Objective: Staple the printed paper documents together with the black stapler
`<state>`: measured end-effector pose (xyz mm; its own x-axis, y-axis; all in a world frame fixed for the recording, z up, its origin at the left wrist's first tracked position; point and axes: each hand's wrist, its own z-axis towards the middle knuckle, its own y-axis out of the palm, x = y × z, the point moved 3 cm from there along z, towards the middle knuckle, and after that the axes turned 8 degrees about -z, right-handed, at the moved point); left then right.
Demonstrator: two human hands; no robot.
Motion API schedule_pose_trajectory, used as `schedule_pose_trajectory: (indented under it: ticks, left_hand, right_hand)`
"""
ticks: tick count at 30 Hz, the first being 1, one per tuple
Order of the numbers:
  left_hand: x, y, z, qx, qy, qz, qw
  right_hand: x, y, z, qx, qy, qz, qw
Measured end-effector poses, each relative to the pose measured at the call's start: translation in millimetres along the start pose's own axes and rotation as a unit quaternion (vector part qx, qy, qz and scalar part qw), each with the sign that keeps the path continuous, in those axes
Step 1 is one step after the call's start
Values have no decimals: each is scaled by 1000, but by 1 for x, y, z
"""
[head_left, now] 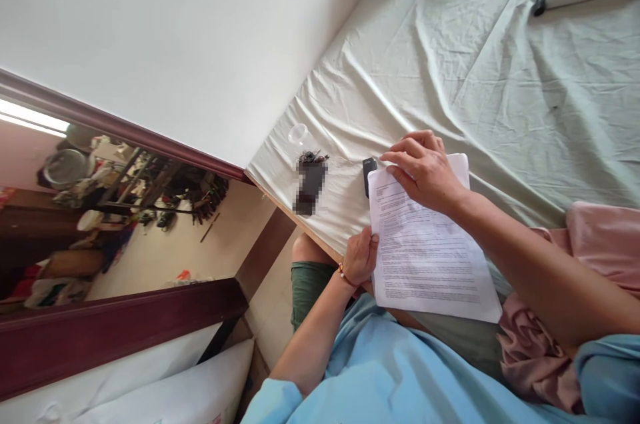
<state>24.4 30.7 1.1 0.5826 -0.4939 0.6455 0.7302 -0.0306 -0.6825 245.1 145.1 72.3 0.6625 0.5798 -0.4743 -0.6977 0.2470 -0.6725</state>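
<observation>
Wrinkled pale green cloth (510,97) covers a broad surface beside a white wall (175,31), and an opening in the wall shows a cluttered space with a round metal pan (62,168). Printed papers (425,244), looking like a thin stack, lie across the near side of the cloth, their lower part reaching over the person's lap. The left hand (357,256) pinches them by the left edge, thumb on top and fingers tucked below. The right hand (424,172) is apart from it, curved over the top edge near the upper left corner; whether its fingertips grip the sheets or merely rest there I cannot tell. Just beside that corner sits a small black object (368,174), partly hidden by the papers, and farther left are a clear plastic cup (299,135) and a dark blurred item (310,187). To the right lies pink cloth (603,231). The papers should be light, floppy and easily creased, with sheets apt to slide over one another, so the edges and corners seem the best hold, with support beneath. Their long axis runs from the far side towards the person, the near end leaning slightly right; the printed lines run crosswise, and the head of the page seems to point away.
</observation>
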Motion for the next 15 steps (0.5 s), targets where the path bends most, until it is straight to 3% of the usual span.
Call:
schedule_pose_trajectory:
  ticks: [5, 11, 15]
  left_hand:
    - [7, -1, -6, 4, -131, -116, 985]
    - [6, 3, -13, 83, -296, -279, 910]
    - [13, 2, -13, 130, -344, -317, 874]
  right_hand:
    - [-4, -3, 2, -46, -45, 14, 998]
    - [-6, -6, 3, -69, -32, 42, 996]
    - [-6, -4, 5, -87, -10, 36, 995]
